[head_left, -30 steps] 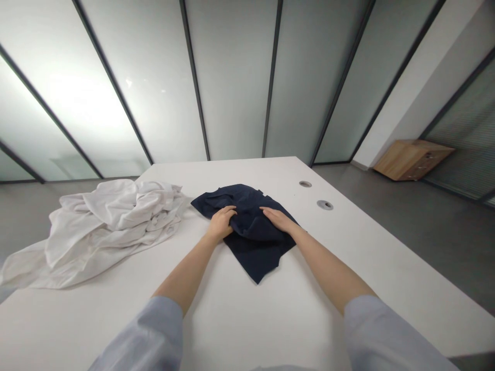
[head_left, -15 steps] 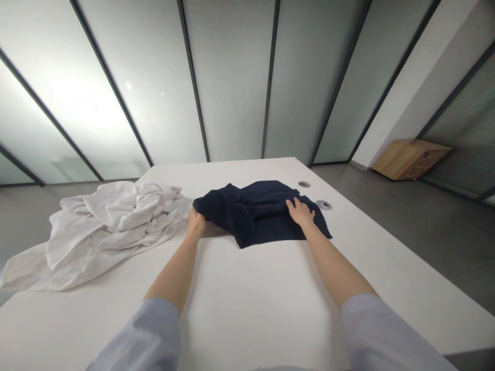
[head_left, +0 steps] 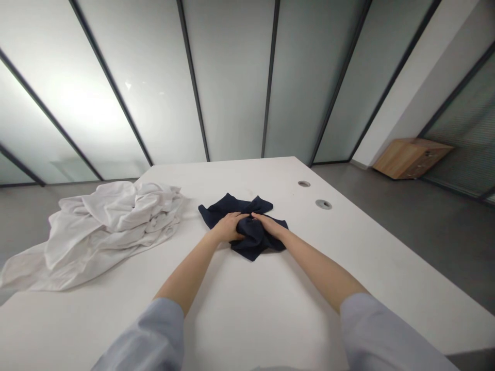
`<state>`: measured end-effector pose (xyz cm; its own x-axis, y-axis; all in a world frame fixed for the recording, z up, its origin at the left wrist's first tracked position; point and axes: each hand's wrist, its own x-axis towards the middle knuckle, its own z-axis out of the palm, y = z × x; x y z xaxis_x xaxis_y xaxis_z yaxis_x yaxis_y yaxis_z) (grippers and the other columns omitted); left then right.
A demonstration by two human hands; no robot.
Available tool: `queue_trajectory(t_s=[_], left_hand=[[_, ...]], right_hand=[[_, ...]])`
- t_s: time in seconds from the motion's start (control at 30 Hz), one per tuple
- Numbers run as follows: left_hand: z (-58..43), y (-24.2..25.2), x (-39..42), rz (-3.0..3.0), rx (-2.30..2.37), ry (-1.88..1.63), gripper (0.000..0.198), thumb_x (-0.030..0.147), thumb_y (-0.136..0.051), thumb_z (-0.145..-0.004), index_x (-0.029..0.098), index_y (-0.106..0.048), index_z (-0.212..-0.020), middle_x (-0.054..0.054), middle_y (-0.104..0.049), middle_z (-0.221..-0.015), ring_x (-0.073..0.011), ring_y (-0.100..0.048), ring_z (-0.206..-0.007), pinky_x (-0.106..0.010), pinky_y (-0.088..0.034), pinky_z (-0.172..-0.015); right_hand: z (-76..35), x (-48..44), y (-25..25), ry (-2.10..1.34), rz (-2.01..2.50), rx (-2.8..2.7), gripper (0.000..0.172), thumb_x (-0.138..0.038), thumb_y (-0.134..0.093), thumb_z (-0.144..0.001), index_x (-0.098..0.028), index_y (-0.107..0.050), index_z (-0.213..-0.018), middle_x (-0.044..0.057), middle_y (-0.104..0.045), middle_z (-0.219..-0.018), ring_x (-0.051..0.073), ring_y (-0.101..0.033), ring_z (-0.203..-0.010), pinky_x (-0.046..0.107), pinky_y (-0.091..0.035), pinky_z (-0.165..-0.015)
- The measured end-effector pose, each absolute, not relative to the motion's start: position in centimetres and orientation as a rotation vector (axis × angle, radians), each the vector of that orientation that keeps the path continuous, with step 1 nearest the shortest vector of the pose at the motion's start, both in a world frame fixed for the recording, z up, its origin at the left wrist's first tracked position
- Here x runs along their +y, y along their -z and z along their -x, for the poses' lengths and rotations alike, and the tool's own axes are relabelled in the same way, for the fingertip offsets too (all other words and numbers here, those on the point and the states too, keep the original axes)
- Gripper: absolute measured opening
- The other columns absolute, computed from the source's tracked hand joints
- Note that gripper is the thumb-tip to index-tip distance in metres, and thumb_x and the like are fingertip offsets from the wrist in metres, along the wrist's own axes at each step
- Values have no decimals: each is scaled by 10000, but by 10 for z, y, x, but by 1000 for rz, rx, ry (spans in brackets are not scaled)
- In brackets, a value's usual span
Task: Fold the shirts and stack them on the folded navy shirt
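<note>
White tabletop (head_left: 247, 314), left hand (head_left: 228, 228), right hand (head_left: 268, 224) atop bunched navy cloth (head_left: 253, 247), probably cotton.

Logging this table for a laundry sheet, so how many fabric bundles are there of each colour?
Navy: 1 (navy cloth bundle)
White: 1 (white cloth heap)
Total: 2

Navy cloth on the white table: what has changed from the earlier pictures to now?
The navy cloth has gone from spread out to a small bunched heap. The left hand and right hand have moved inward from either side and now meet on top of it; whether they grip it is hard to tell. The white cloth heap stays as it was.
</note>
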<state>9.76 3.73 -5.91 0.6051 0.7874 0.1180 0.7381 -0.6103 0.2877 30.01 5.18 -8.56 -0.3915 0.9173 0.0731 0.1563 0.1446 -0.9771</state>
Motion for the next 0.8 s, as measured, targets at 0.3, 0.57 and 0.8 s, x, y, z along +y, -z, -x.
queue_trajectory(t_s=[0.3,0.57,0.8], left_hand=[[-83,33,36,-2547,1470,-733,465,190,-594,-655,192,-629,-1118,-74,-634,-1026,-250,-585,-996,-369,-466,-910],[15,-106,3,-2542,2185,-1404,556,276,-606,-714,207,-549,-1262,-70,-518,-1158,-287,-459,-1140,-424,-382,-989],[123,-118,7,-2145,2797,-877,565,411,-670,-717,152,-576,-1209,-77,-566,-1146,-294,-475,-1103,-452,-405,-957]], right_hand=[[-355,76,89,-712,1263,-1013,478,-611,-414,-804,-220,-559,-570,34,-614,-531,199,-614,-614,334,-478,-720],[-354,76,93,-772,1330,-1081,351,-511,-498,-757,-211,-552,-583,29,-588,-523,176,-553,-536,282,-391,-513],[-353,75,93,-746,1373,-1203,382,-560,-490,-728,-209,-548,-590,30,-591,-531,162,-523,-524,273,-378,-513]])
